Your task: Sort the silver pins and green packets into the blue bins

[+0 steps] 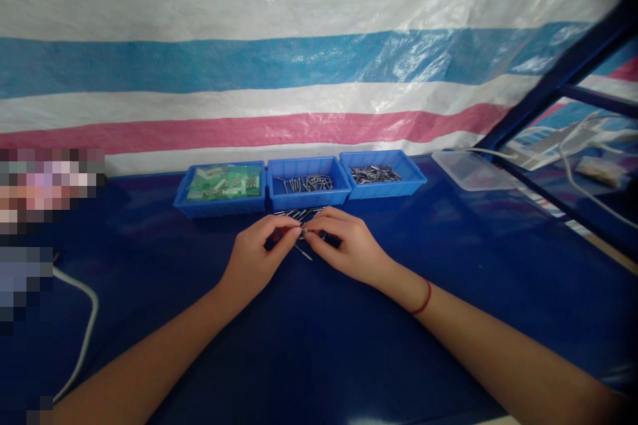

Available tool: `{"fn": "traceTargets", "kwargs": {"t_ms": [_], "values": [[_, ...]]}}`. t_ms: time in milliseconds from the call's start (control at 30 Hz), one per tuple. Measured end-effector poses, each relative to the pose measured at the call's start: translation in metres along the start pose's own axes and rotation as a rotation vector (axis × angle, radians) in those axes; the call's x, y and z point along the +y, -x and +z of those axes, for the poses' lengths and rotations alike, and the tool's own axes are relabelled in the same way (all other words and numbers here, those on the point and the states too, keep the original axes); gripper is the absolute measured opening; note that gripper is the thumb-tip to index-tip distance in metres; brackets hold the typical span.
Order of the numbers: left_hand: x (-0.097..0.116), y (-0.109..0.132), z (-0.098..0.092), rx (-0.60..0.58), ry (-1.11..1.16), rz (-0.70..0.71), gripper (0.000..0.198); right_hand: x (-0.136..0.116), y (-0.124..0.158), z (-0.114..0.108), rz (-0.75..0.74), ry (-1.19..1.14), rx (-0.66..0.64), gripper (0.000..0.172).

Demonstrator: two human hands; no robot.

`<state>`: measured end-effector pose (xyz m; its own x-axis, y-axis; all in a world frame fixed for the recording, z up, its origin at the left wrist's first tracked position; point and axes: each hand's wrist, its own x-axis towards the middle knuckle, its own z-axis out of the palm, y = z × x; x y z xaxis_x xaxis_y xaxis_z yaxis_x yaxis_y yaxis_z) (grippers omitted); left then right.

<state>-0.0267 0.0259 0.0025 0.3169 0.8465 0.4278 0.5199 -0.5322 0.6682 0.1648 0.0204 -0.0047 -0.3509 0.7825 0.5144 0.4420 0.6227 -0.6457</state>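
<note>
My left hand (259, 254) and my right hand (346, 244) meet over a dark blue table (319, 345), fingertips pinched together on a small metal pin (303, 231). A loose heap of thin metal pins (299, 214) lies on the table just beyond my fingers, and one pin (303, 253) lies below them. Behind the heap stand three blue trays: the left tray (222, 206) holds green and white small parts, the middle tray (304, 198) holds metal pins, the right tray (383, 187) holds more metal pins. A red string circles my right wrist.
A clear plastic lid or box (471, 169) lies at the right of the trays. A white cable (82, 325) curves over the table at the left. A striped tarp (299, 53) hangs behind. A dark blue frame (553, 80) rises at the right with white cables beyond it.
</note>
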Motion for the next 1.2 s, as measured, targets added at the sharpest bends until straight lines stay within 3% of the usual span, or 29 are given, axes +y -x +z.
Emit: {"fn": "traceTargets", "kwargs": {"t_ms": [400,533,633,800,900,1067,1200], "values": [[0.001,-0.001,0.0,-0.044,-0.068,0.027,0.013,-0.006,-0.003,-0.005,0.015,-0.018,0.046,0.012],[0.001,-0.001,0.002,-0.064,-0.096,0.072,0.012,-0.006,-0.002,-0.004,0.1,-0.057,0.06,0.025],[0.001,0.001,0.003,-0.046,-0.169,0.096,0.018,0.002,-0.004,-0.006,0.308,-0.201,0.201,0.036],[0.003,0.003,0.004,-0.118,-0.27,0.161,0.012,0.028,-0.016,-0.027,0.655,-0.603,0.677,0.041],[0.003,0.005,0.006,-0.171,-0.342,0.181,0.013,0.033,-0.021,-0.039,0.739,-0.74,0.79,0.041],[0.001,0.006,0.008,-0.204,-0.412,0.197,0.014,0.019,-0.02,-0.033,0.769,-0.793,0.685,0.029],[0.002,0.005,0.007,-0.203,-0.399,0.185,0.014,0.01,-0.015,-0.019,0.716,-0.628,0.411,0.019]]}}
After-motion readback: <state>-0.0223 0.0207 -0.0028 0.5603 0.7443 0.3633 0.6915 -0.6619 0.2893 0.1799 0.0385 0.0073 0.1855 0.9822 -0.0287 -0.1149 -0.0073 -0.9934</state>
